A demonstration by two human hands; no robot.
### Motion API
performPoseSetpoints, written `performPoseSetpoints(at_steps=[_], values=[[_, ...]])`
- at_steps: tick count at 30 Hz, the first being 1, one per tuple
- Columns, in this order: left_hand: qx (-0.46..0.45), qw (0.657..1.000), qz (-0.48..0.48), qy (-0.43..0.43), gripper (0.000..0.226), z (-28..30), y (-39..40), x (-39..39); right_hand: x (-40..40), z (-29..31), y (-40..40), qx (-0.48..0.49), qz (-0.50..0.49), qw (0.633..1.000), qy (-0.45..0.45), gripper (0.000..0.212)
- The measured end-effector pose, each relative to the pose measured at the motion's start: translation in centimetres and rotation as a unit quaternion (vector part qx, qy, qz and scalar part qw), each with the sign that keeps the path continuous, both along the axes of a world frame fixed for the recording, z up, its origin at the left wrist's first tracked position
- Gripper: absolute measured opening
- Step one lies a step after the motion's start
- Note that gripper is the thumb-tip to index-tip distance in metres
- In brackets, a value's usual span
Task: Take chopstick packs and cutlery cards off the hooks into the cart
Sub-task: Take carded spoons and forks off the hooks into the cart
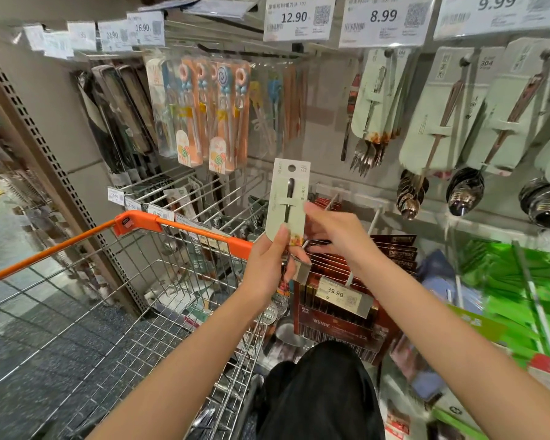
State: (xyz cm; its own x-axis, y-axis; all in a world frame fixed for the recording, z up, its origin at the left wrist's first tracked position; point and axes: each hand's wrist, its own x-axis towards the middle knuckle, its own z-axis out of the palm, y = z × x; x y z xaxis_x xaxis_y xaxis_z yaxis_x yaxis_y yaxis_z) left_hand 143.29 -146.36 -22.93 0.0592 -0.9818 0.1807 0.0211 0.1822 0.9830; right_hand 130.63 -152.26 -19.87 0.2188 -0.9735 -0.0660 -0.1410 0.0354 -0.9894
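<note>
My left hand (269, 265) grips the bottom of a pale green cutlery card (288, 198), held upright above the cart's right rim. My right hand (334, 235) touches the card's right edge with thumb and fingers. More pale green cutlery cards with forks (373, 100) and spoons (438, 122) hang on hooks at the upper right. Orange children's chopstick packs (226, 112) and dark chopstick packs (115, 122) hang at the upper left. The wire cart (61, 328) with an orange handle (185, 225) stands at the lower left, with several packs on its bottom.
Red-brown chopstick boxes (346, 309) with a 39.90 tag hang just under my hands. Green packs (527, 290) fill the lower right. Wire baskets (185, 195) sit behind the cart. Price tags (299, 17) line the top. A perforated shelf post (45, 147) stands at the left.
</note>
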Motion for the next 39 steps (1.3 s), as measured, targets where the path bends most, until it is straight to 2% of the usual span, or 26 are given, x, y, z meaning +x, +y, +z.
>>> performPoseSetpoints(at_steps=[4,9,13,17,22,26,29,35,39], values=[[0.002,1.0,-0.008,-0.005,0.056,-0.3,0.0,0.1,1.0,-0.6,0.8,-0.043,0.032,0.998,-0.019,0.033],[0.06,0.997,-0.012,0.044,0.061,-0.3,-0.3,0.3,1.0,0.1,0.5,-0.093,-0.03,0.995,-0.032,0.039],[0.068,0.993,-0.004,0.101,0.043,-0.1,-0.6,0.1,-0.1,2.7,0.1,-0.133,-0.077,0.986,-0.062,0.034],[0.088,0.992,0.017,0.091,0.025,-0.1,-0.6,0.1,-1.6,5.9,-0.1,-0.21,-0.118,0.968,-0.069,0.034],[0.1,0.991,0.027,0.09,0.02,-0.2,-0.7,0.2,-2.7,9.4,-0.7,-0.295,-0.152,0.941,-0.07,0.038],[0.104,0.99,0.022,0.088,0.02,-0.2,-0.5,0.1,-3.3,10.4,-1.9,-0.299,-0.172,0.936,-0.069,0.038],[0.118,0.99,0.016,0.08,0.019,-0.1,-0.5,0.0,-3.5,10.0,-2.5,-0.293,-0.168,0.939,-0.061,0.045],[0.152,0.987,0.007,0.049,0.021,-0.5,-0.7,0.0,-3.4,9.7,-2.8,-0.275,-0.223,0.935,-0.009,0.041],[0.164,0.986,0.008,0.037,0.022,-0.7,-0.9,0.1,-3.5,10.5,-3.7,-0.234,-0.243,0.941,-0.009,0.02]])
